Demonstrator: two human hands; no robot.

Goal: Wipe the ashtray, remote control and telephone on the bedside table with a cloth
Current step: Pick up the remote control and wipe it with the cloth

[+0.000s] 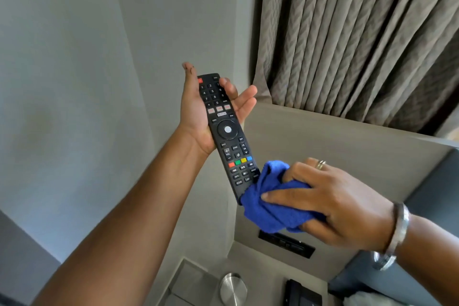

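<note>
While both arms reach up across the middle of the frame, the scene reads as follows:

Left hand [198, 117]: palm up and fingers spread, cradling the remote control [224, 131] at frame centre, buttons facing the camera.
Right hand [330, 206]: clamped on a bunched blue cloth [270, 196], a ring and a bracelet visible.
Cloth: pressed over the lower end of the remote control, covering it.
Ashtray [233, 289]: round and metallic, on the worktop [188, 283] at the bottom edge.
Telephone [301, 294]: dark, partly cut off, right of the ashtray.
Curtain [360, 32]: pleated, filling the upper right.
</note>
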